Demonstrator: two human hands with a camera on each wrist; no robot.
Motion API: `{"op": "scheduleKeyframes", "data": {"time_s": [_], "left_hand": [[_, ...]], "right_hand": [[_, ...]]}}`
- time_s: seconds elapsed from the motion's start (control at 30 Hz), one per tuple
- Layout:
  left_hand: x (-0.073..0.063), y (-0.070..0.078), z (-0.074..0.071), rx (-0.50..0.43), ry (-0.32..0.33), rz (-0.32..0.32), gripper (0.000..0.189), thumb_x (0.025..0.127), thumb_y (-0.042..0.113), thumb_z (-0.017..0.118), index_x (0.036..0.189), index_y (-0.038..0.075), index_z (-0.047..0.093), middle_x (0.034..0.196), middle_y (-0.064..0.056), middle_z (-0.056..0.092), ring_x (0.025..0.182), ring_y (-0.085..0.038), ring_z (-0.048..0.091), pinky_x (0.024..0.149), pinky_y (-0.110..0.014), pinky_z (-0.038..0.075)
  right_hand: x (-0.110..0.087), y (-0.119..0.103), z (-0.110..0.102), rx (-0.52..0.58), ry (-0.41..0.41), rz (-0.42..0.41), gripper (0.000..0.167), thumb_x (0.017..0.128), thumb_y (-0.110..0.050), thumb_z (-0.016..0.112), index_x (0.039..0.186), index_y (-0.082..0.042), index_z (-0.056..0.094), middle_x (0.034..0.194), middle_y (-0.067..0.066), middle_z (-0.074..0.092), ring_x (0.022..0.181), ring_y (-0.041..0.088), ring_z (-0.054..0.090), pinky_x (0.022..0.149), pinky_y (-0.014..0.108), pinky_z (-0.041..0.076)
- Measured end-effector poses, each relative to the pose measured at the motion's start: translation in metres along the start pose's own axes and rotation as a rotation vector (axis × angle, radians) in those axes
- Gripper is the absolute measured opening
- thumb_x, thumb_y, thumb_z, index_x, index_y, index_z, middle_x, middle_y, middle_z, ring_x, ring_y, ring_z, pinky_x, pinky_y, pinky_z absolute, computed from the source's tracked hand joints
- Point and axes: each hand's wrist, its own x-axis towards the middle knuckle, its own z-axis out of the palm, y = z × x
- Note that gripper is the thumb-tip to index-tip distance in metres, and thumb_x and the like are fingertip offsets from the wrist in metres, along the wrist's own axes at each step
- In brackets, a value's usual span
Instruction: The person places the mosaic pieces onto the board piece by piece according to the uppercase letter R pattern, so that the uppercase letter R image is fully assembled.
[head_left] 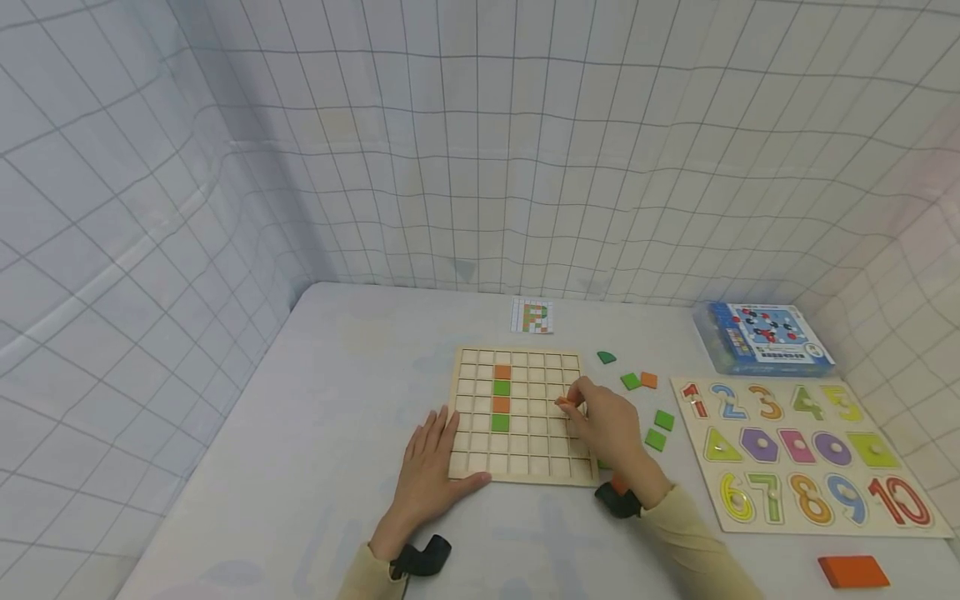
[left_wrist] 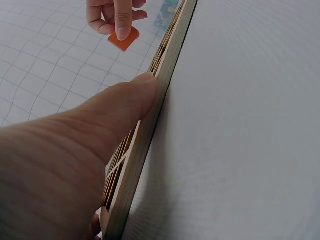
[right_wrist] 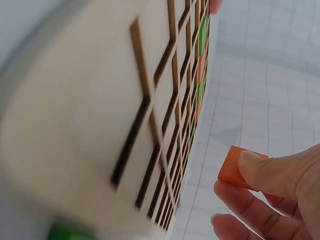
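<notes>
A square wooden grid board [head_left: 538, 433] lies on the table, with orange and green square tiles alternating down one column [head_left: 501, 388]. My left hand [head_left: 427, 477] rests at the board's near left corner, fingers straight along the left side and thumb on the near edge. Between thumb and fingers, my right hand [head_left: 611, 423] pinches an orange square tile [right_wrist: 231, 167], held above the right part of the grid. In the left wrist view the same orange tile [left_wrist: 123, 41] hangs clear of the board.
Loose green tiles [head_left: 656, 439], an orange tile [head_left: 648, 380] and a dark green quarter-round piece [head_left: 606, 357] lie right of the board. Behind it sits a pattern card [head_left: 532, 316]. Farther right are a number-and-shape puzzle [head_left: 813, 529], a blue box [head_left: 768, 337] and an orange block [head_left: 853, 572].
</notes>
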Motion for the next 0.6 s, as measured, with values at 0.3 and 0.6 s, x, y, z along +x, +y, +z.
{"op": "scheduleKeyframes", "data": {"time_s": [0.3,0.6], "left_hand": [[0.000,0.001,0.001,0.006,0.021,0.018,0.099,0.077,0.059,0.068,0.148,0.002,0.030,0.153,-0.018,0.023,0.141,-0.035,0.014,0.111,-0.050,0.012],[0.000,0.001,0.000,0.002,0.016,0.015,0.099,0.077,0.060,0.068,0.148,0.001,0.029,0.153,-0.018,0.022,0.141,-0.034,0.013,0.111,-0.050,0.012]], "right_hand": [[0.001,-0.032,0.010,-0.001,-0.007,-0.119,0.024,0.076,-0.022,0.082,0.078,-0.018,0.058,0.066,-0.009,0.058,0.050,0.005,0.038,0.041,0.021,0.032],[0.002,-0.057,0.018,0.001,-0.097,-0.133,0.021,0.078,-0.026,0.080,0.076,-0.021,0.059,0.070,-0.012,0.062,0.059,0.007,0.049,0.053,0.023,0.039]]}}
